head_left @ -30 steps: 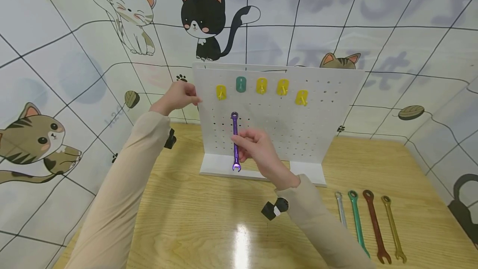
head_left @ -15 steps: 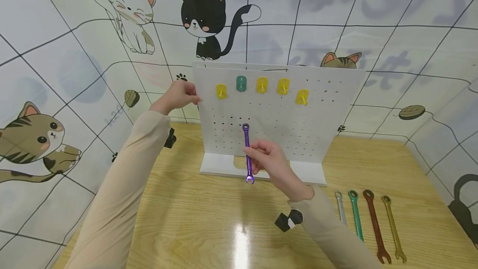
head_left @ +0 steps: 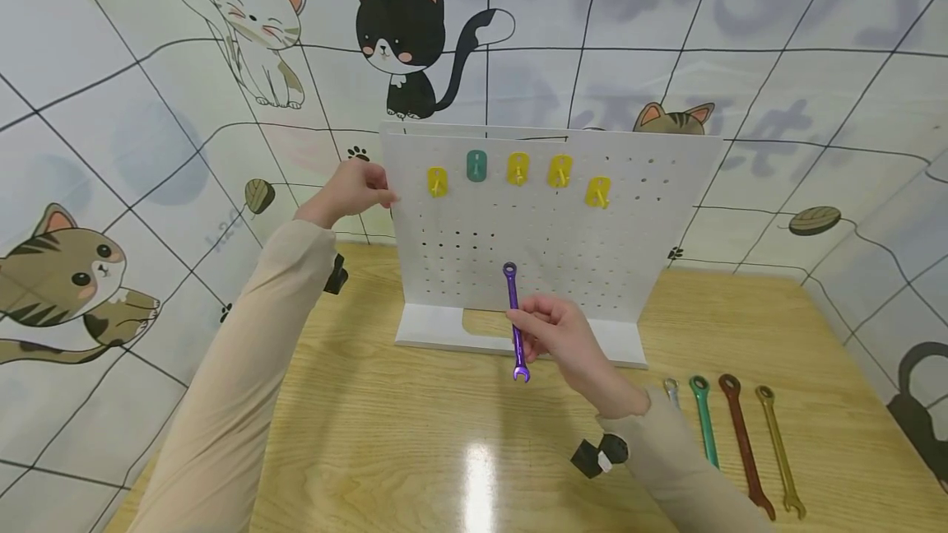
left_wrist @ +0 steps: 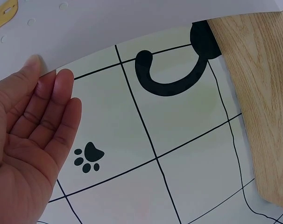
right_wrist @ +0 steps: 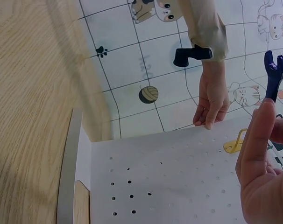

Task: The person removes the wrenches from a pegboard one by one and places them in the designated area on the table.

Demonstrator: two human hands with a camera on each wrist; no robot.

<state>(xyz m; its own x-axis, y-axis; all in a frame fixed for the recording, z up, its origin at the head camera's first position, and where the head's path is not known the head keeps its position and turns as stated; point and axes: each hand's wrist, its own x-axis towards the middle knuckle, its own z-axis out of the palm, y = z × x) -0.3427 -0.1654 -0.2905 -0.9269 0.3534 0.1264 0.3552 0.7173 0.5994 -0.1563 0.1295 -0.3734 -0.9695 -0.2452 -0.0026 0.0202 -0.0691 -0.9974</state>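
Note:
A purple combination wrench point(head_left: 513, 294) is pinched near its middle by my right hand point(head_left: 559, 336), in front of the pegboard's lower part. Its ring end points up and its open end down toward me. In the right wrist view the open end of the wrench point(right_wrist: 275, 74) stands out past the thumb. My left hand point(head_left: 355, 187) pinches the left edge of the white pegboard point(head_left: 518, 229), thumb on the front face and fingers behind. Several yellow hooks point(head_left: 518, 169) and one green hook point(head_left: 476, 166) sit in a row across the board's upper part.
Silver point(head_left: 671, 391), green point(head_left: 704, 418), red-brown point(head_left: 743, 442) and gold wrenches point(head_left: 781, 451) lie side by side on the wooden table point(head_left: 385, 434) at the right. The pegboard's base point(head_left: 437, 326) has a cutout. A cat-patterned wall covering point(head_left: 563, 6) stands behind.
My right hand has moved right and down toward me with the purple wrench, away from the board's left part. The left hand has stayed at the board's edge.

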